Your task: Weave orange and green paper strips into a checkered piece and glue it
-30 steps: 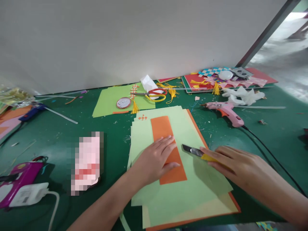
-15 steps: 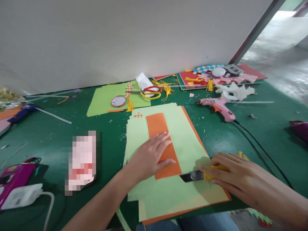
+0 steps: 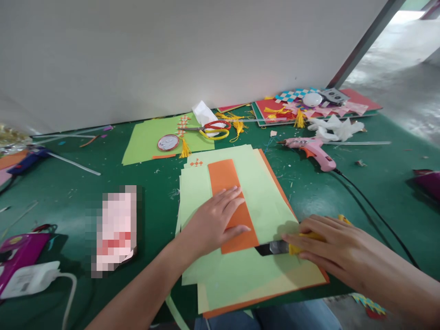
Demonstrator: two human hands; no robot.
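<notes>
My left hand lies flat with its fingers spread on an orange paper strip. Under the strip is a stack of light green sheets, with orange paper showing along its right and lower edges. My right hand is closed round a yellow utility knife. The knife's dark blade points left and lies at the strip's lower right corner. A small orange lattice cutout sits near the top left corner of the stack.
Behind the stack lie scissors, green sheets and a round red-rimmed lid. A pink glue gun trails its cable on the right. To the left are a blurred pink item and a white plug.
The view has shifted very slightly. The knife, held in my right hand, appears a little further left, its tip still by the strip's corner. My left hand stays in place.
</notes>
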